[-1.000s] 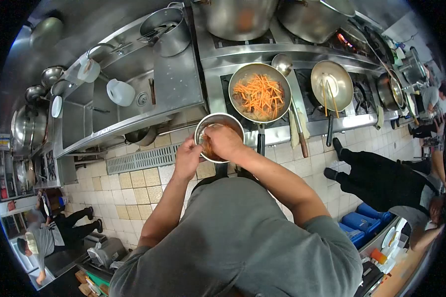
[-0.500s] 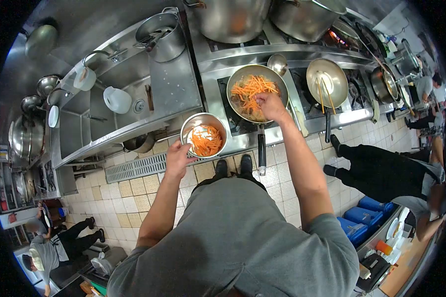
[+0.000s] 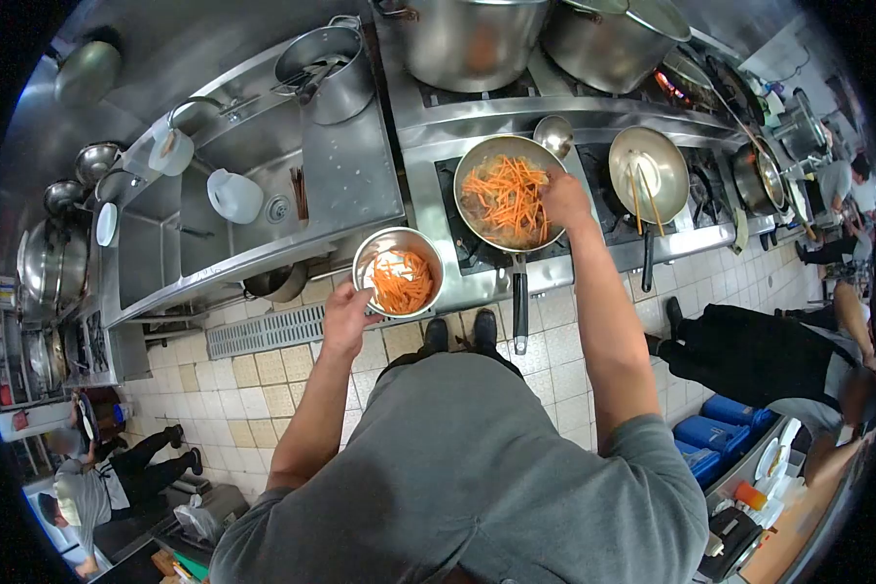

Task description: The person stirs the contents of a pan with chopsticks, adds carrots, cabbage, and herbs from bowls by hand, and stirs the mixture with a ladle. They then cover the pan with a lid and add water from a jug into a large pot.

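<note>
My left hand [image 3: 344, 319] grips the rim of a round metal bowl [image 3: 368, 253], thumb on the near left side. Orange carrot strips [image 3: 405, 282] lie in that bowl, which is held in front of the stove edge. My right hand [image 3: 566, 201] is at the right side of a frying pan [image 3: 477, 226], its fingers curled; whether anything is between them is hidden. A heap of carrot strips [image 3: 511, 195] covers much of the pan, over other food I cannot make out. The pan's black handle [image 3: 520, 311] points toward me.
Right of the pan are a ladle [image 3: 554, 134] and a second pan [image 3: 663, 156] with chopsticks [image 3: 644, 195] in it. Large stockpots [image 3: 472, 49] stand behind. A steel sink [image 3: 253, 156] with a white jug [image 3: 233, 198] lies left. A co-worker in a black apron [image 3: 749, 355] stands at right.
My right hand has moved from over the carrots to the pan's right side. The carrot heap now shows more fully. The metal bowl stays in my left hand, and the view has shifted slightly.
</note>
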Action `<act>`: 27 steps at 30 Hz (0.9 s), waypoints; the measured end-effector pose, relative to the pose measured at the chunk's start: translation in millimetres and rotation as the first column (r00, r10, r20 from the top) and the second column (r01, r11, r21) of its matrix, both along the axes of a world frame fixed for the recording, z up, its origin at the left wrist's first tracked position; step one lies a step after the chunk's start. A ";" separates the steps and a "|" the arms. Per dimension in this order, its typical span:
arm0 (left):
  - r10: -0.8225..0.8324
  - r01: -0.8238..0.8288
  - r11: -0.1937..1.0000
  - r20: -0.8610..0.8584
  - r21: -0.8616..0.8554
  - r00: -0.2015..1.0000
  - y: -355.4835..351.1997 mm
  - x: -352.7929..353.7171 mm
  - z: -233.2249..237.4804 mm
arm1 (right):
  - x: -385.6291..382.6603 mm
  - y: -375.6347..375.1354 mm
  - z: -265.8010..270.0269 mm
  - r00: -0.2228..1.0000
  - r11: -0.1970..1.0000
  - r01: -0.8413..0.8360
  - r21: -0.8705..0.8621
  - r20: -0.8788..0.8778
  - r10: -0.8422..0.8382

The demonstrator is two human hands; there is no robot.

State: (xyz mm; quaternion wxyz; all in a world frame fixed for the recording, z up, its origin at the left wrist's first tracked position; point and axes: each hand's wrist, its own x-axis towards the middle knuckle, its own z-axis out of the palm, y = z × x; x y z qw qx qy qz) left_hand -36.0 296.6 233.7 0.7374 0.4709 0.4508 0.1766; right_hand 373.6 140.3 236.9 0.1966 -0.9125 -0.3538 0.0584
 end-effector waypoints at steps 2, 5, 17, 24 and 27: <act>-0.022 0.022 1.000 -0.037 0.005 0.999 0.8 6.4 -6.4 | -39.0 12.2 22.7 0.990 0.986 -0.002 0.167 -0.141 0.026; -0.092 0.099 0.991 -0.075 0.090 0.993 -5.3 24.6 -21.4 | -126.4 36.1 34.4 0.853 0.925 -0.276 0.262 -0.376 0.361; -0.238 0.240 0.951 -0.033 0.197 0.971 -17.7 60.1 -20.2 | -182.7 42.8 15.1 0.838 0.825 -0.542 -0.162 -0.188 0.513; -0.258 0.247 0.921 -0.002 0.300 0.966 -20.2 67.1 -17.3 | -187.8 40.0 -1.5 0.795 0.797 -0.579 -0.173 -0.334 0.506; -0.241 0.236 0.955 0.007 0.178 0.971 -16.6 63.5 -12.6 | -183.3 34.5 9.2 0.818 0.844 -0.533 -0.061 -0.294 0.495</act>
